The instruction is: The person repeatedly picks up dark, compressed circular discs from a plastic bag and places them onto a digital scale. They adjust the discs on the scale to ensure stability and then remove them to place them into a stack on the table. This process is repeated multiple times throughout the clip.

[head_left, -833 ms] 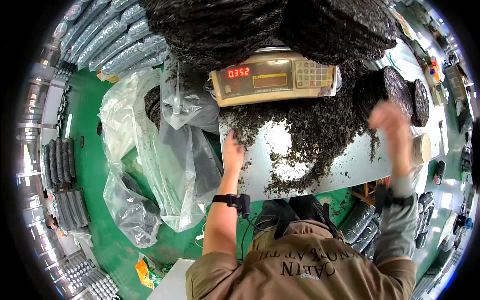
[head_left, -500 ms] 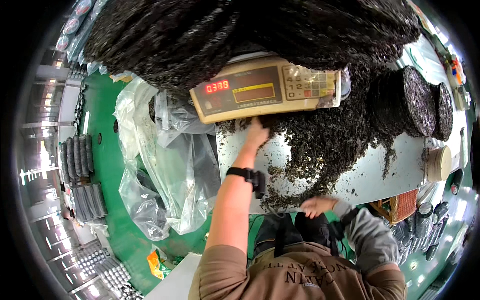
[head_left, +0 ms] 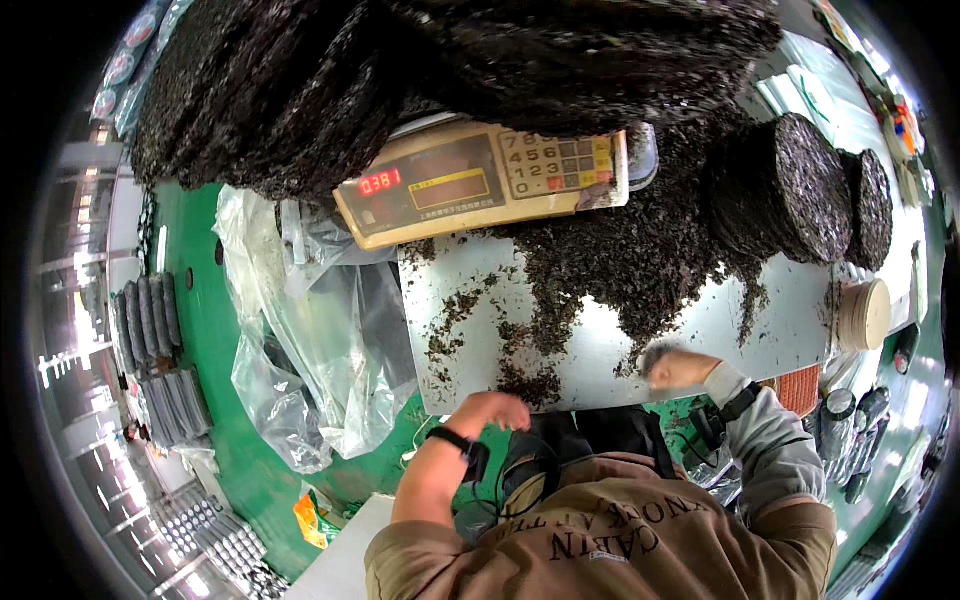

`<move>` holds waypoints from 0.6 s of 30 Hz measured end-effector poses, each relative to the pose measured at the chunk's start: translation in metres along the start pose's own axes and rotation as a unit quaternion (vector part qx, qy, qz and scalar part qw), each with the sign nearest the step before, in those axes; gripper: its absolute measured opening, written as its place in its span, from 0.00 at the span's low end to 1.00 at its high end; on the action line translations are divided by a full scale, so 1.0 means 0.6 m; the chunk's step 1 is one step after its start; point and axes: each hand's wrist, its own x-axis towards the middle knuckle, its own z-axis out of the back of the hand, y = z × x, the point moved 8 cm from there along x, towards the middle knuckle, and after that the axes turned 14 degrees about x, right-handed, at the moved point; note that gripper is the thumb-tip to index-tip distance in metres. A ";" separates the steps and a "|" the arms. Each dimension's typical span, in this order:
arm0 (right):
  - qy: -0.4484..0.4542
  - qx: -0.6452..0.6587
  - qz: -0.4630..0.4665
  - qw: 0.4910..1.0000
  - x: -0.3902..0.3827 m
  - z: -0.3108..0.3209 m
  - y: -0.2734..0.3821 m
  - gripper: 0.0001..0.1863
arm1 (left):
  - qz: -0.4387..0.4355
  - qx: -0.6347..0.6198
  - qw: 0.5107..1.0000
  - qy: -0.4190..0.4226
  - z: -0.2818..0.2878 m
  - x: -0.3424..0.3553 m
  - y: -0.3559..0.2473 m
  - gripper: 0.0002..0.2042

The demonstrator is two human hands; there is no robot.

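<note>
The half-open left hand (head_left: 495, 408) and right hand (head_left: 682, 369) (blurred, grip unclear) flank crumbly flakes (head_left: 532, 385) by the near edge of the smooth table (head_left: 790, 315).

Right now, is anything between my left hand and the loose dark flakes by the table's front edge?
Nothing visible: your left hand is right beside those loose dark flakes, though whether they touch isn't clear. The scale sits farther back, beyond them.

Glossy green floor (head_left: 208, 345); bright reflections (head_left: 914, 402) rightward
</note>
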 end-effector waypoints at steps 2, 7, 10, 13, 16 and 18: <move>0.056 -0.015 -0.044 0.997 0.032 -0.002 -0.038 0.14 | 0.007 -0.043 0.999 0.003 0.052 0.014 -0.049 0.11; -0.306 0.012 0.179 0.935 0.044 0.209 0.150 0.14 | -0.249 0.053 0.700 -0.667 0.344 -0.212 -0.280 0.22; -0.443 0.008 0.292 0.847 -0.038 0.265 0.300 0.14 | -0.230 0.098 0.598 -0.762 0.340 -0.335 -0.311 0.20; -0.445 -0.043 0.332 0.831 -0.056 0.237 0.301 0.14 | -0.275 0.013 0.638 -0.719 0.277 -0.390 -0.246 0.16; -0.355 0.120 0.264 0.889 -0.005 0.175 0.237 0.13 | -0.224 -0.022 0.618 -0.753 0.197 -0.423 -0.087 0.15; -0.293 0.050 0.253 0.921 0.027 0.123 0.266 0.13 | -0.138 -0.117 0.585 -0.790 0.143 -0.454 0.057 0.17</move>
